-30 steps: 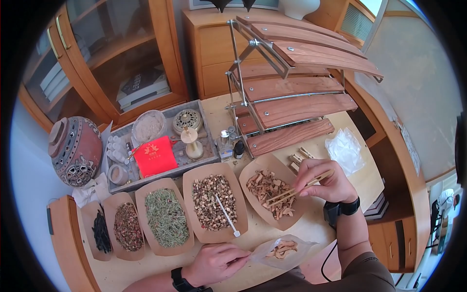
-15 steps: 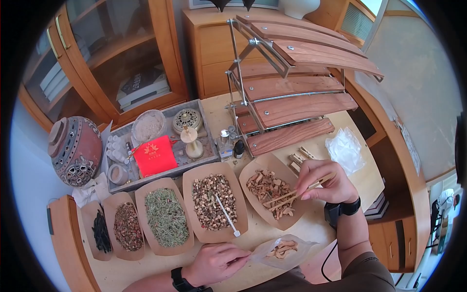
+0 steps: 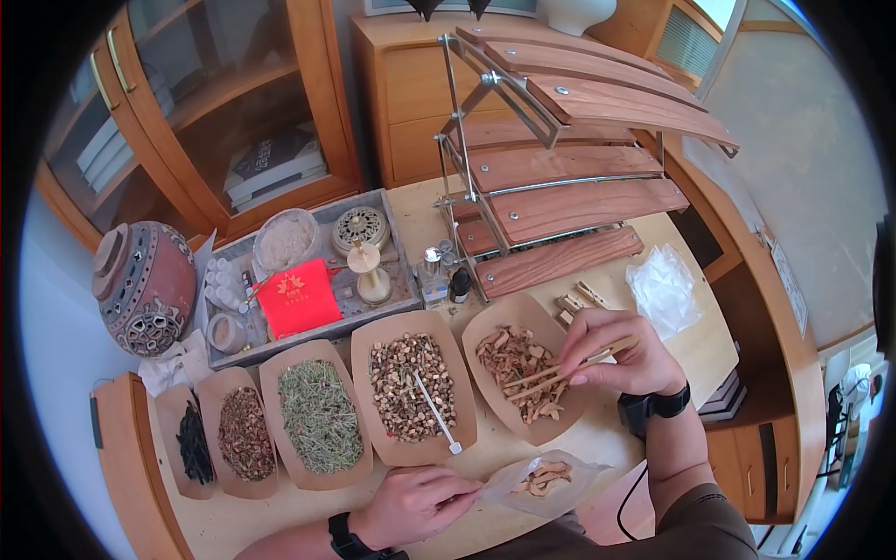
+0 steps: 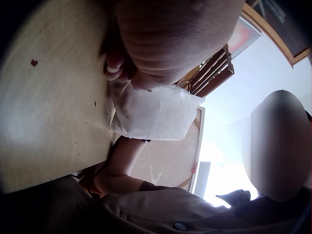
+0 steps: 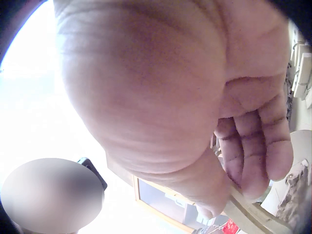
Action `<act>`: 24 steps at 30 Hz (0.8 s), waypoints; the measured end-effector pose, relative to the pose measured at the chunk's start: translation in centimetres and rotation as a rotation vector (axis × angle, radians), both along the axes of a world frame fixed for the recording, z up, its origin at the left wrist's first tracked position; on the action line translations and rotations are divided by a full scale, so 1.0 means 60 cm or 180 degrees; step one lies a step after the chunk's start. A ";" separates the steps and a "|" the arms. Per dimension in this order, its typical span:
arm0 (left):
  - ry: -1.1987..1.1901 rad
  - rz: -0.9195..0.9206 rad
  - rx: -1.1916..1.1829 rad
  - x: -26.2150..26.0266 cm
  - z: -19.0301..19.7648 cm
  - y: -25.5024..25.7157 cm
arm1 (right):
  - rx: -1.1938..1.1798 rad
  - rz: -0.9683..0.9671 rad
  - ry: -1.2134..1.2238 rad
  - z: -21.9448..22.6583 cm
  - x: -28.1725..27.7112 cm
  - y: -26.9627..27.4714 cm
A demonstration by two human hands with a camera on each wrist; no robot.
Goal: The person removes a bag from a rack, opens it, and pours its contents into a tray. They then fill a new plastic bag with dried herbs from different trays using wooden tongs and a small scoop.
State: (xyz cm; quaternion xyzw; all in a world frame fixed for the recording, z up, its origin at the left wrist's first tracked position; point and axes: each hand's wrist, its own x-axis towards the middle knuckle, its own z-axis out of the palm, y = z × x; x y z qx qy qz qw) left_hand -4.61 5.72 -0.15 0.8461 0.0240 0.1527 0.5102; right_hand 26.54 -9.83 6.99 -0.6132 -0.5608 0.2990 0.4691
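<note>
My right hand pinches a pair of wooden tweezers between thumb and fingers. Their tips reach down among the brown bark-like chips in the rightmost paper tray. In the right wrist view the palm fills most of the picture, with the tweezers below it. Low in the head view, my left hand pinches the edge of a translucent bag holding several pale dried slices. That bag hangs from the fingertips in the left wrist view.
Further paper trays hold chopped roots, green herb, reddish buds and dark strips. A small white spoon lies across the roots. Behind stand a grey tray of incense ware and a slatted wooden rack.
The tweezers' tips have shifted slightly left among the chips, and the right hand has tilted a little. My left hand and the bag have stayed in place.
</note>
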 end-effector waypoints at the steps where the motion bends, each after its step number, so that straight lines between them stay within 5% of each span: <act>1: -0.0016 0.0002 0.0001 0.000 -0.001 0.000 | 0.0000 0.0001 0.0000 -0.001 0.000 -0.001; 24: 0.0022 -0.0014 -0.0025 -0.002 -0.004 0.000 | -0.0030 -0.0004 0.0051 0.002 0.006 -0.006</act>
